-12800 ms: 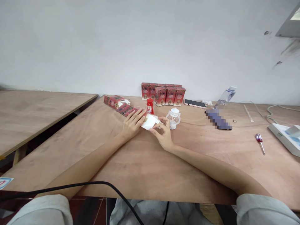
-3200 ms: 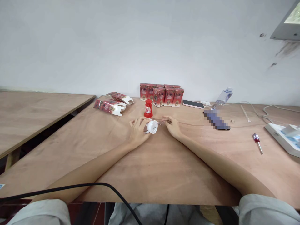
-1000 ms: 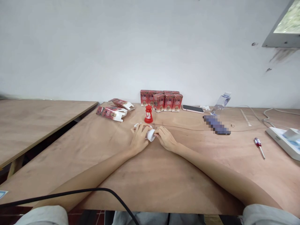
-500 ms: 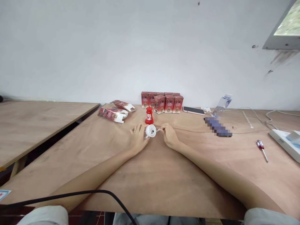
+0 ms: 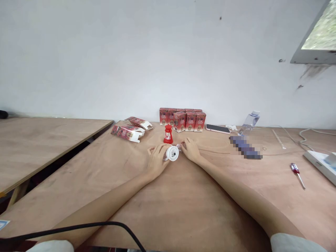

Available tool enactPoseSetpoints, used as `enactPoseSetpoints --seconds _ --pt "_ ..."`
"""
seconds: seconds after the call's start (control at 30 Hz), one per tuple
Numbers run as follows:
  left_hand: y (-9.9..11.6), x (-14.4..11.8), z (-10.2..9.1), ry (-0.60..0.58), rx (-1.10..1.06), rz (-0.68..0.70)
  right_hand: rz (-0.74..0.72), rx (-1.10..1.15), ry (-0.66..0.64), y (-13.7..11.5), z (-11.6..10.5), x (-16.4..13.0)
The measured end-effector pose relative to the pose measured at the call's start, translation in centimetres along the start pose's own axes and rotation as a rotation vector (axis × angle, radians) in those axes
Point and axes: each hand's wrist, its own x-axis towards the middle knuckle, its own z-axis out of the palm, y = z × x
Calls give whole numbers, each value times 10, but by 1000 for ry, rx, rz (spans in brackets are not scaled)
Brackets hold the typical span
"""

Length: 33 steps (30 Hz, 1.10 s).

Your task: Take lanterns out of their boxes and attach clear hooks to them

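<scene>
My left hand (image 5: 157,159) is closed around a small white lantern (image 5: 173,153), which lies on its side with its round base turned toward me. In the base an opening shows dark and metallic parts, too small to tell apart. Close to the lantern's right side, my right hand (image 5: 191,149) has its fingers bent together at a small pale piece (image 5: 179,146); what this piece is I cannot make out. Just beyond the lantern a red lantern (image 5: 168,134) of similar shape stands upright on the wooden table (image 5: 168,203).
Several red printed boxes (image 5: 190,121) stand by the wall, with opened boxes (image 5: 127,133) lying left. To the right are a phone (image 5: 217,128), a tilted water bottle (image 5: 249,122), a blurred dark object (image 5: 245,148), a screwdriver (image 5: 297,175) and a power strip (image 5: 321,168). A black cable (image 5: 105,224) crosses the front.
The view has tipped slightly, so everything sits lower. My right hand's fingers have come lower and nearer the lantern's side. My left hand keeps its hold.
</scene>
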Motion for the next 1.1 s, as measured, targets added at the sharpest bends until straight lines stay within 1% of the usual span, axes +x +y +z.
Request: enactPoseSetpoints --seconds 0.1,0.23,0.3,0.37,0.7,0.87,0.97,1.1 --pt "1 0 -1 8 -19 -24 -84 130 116 -8 -9 -9" --pt "1 1 0 -14 -9 -36 -298 309 119 -25 -23 -25" --pt "0 1 1 -6 3 -31 -399 324 112 -32 -28 -31" --pt "-1 1 3 7 12 -23 -445 313 113 -37 -29 -34" --pt "0 -1 4 8 84 74 -453 293 119 -37 -26 -33" --pt "-1 -2 6 -16 70 61 -519 286 121 -38 -26 -33" --pt "-2 -3 8 -23 59 54 -514 284 93 -37 -25 -32" --pt "-3 0 11 1 73 61 -499 248 71 -37 -23 -32"
